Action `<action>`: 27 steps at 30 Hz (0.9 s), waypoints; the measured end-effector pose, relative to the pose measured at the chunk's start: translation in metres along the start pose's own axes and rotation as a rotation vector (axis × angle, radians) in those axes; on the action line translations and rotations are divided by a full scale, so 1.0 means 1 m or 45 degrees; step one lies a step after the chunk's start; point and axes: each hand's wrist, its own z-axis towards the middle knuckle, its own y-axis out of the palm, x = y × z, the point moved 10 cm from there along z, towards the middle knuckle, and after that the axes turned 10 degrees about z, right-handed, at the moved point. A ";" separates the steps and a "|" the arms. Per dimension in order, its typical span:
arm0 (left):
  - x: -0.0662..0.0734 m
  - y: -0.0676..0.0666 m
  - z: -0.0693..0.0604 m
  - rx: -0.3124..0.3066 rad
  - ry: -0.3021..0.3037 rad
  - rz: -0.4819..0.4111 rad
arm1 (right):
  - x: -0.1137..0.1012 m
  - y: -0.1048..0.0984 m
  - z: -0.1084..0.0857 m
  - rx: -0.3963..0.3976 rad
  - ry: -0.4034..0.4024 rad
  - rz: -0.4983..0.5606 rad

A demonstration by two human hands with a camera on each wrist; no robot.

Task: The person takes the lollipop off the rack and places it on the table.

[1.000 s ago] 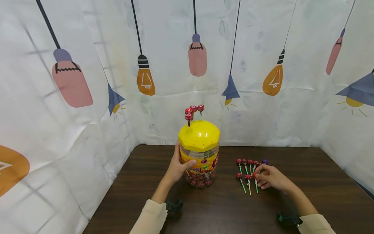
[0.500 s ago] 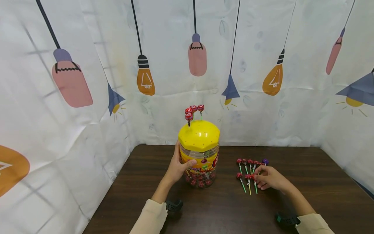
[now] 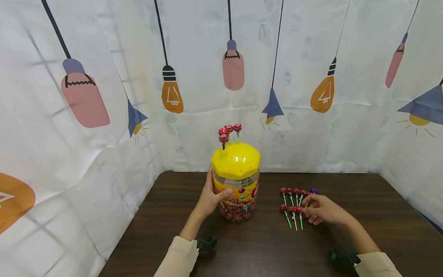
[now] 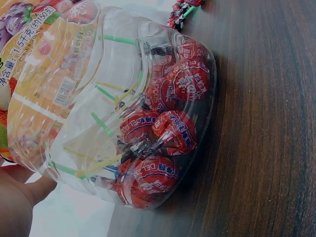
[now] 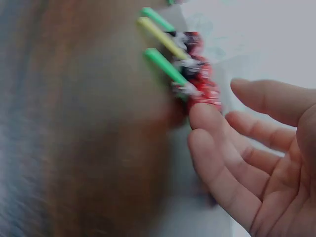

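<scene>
My left hand (image 3: 207, 201) grips the left side of a clear jar (image 3: 240, 192) with a yellow lid (image 3: 237, 161), thumb across its label. Several red lollipops (image 3: 223, 137) stand in the lid's holes. In the left wrist view, red-wrapped lollipops (image 4: 150, 177) lie inside the jar's base, with part of the hand (image 4: 22, 200) at lower left. To the right of the jar, my right hand (image 3: 323, 211) is at the near row's rightmost lollipop (image 3: 299, 210). Seen from the right wrist, its thumb stands apart and a fingertip is against or beside a red head (image 5: 210, 94).
Beyond the near row lies a second row of lollipops (image 3: 290, 191), with a purple one (image 3: 313, 190) at its right end, partly hidden by my right hand. The dark wooden table (image 3: 277, 254) meets a patterned white cloth (image 3: 200, 146) behind.
The near row's rightmost lollipop has shifted left, close against the middle one. My right hand's fingers have parted slightly from it. My left hand and the jar have stayed put.
</scene>
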 end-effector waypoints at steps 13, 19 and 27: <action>-0.003 0.000 0.000 0.002 -0.012 -0.006 | -0.090 0.002 -0.026 0.158 -0.471 -0.149; -0.003 0.001 0.001 -0.006 0.018 -0.010 | -0.140 0.025 -0.042 0.234 -0.709 -0.141; -0.002 0.000 -0.001 0.001 0.015 -0.023 | -0.199 0.051 -0.035 0.296 -0.930 0.004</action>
